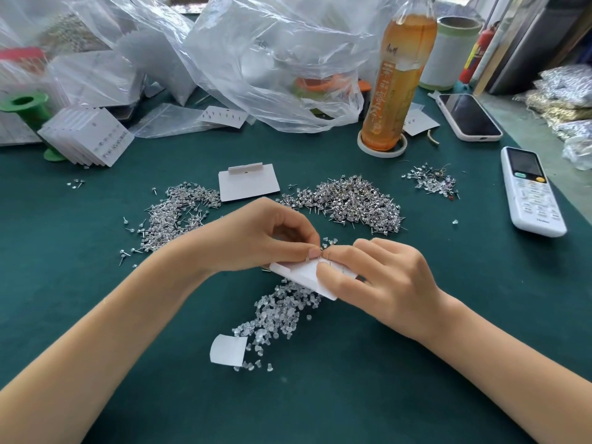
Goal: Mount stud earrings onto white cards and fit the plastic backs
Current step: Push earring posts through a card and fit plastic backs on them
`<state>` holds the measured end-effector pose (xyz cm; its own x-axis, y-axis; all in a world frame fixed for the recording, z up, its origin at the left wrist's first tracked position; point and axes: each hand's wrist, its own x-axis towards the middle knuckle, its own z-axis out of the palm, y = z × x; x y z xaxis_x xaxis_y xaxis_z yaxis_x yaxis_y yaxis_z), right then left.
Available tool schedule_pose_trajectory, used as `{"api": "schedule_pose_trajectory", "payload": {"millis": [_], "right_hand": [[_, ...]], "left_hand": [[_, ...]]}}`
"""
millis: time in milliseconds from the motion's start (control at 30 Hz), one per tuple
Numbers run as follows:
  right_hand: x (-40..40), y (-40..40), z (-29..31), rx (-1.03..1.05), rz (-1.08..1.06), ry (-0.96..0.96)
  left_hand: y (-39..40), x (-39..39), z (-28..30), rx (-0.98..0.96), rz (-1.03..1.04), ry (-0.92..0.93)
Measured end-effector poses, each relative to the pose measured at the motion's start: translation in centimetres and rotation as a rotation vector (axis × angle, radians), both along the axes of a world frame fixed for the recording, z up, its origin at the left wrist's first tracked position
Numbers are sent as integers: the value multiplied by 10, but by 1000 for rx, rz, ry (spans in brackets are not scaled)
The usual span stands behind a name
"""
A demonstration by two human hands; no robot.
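My left hand (pixel 272 238) pinches a stud earring (pixel 309 255) at the top edge of the white card (pixel 304 274); my right hand (pixel 378 280) grips the card just above the worktop (pixel 96 299), over the pile of clear plastic backs (pixel 282 312). To do it well, I'd keep the card steady, line the post up with its hole, push straight, then fit a back

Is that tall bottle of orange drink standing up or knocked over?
Standing upright: the bottle sits base-down in a white ring on the green table.
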<state>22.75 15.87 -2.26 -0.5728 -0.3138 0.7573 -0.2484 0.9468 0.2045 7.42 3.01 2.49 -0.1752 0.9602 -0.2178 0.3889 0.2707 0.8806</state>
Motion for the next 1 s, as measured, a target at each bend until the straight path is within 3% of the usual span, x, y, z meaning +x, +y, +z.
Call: {"api": "schedule_pose_trajectory", "payload": {"millis": [67,133,233,400,533,1000], "right_hand": [[0,4,1,-103,47,4],[0,10,4,-370,64,52],[2,23,13,-794,-147,218],[2,38,23,-1201,-160,193],[-1,33,22,-1257,-110,142],[-2,28,23,-1269,-126,88]], "left_hand": [[2,0,1,46,59,-7],[5,-3,0,198,278,-60],[9,-6,-2,343,541,-102],[17,24,-17,219,156,352],[30,35,-17,231,-11,611],[38,36,-25,354,-141,830]]}}
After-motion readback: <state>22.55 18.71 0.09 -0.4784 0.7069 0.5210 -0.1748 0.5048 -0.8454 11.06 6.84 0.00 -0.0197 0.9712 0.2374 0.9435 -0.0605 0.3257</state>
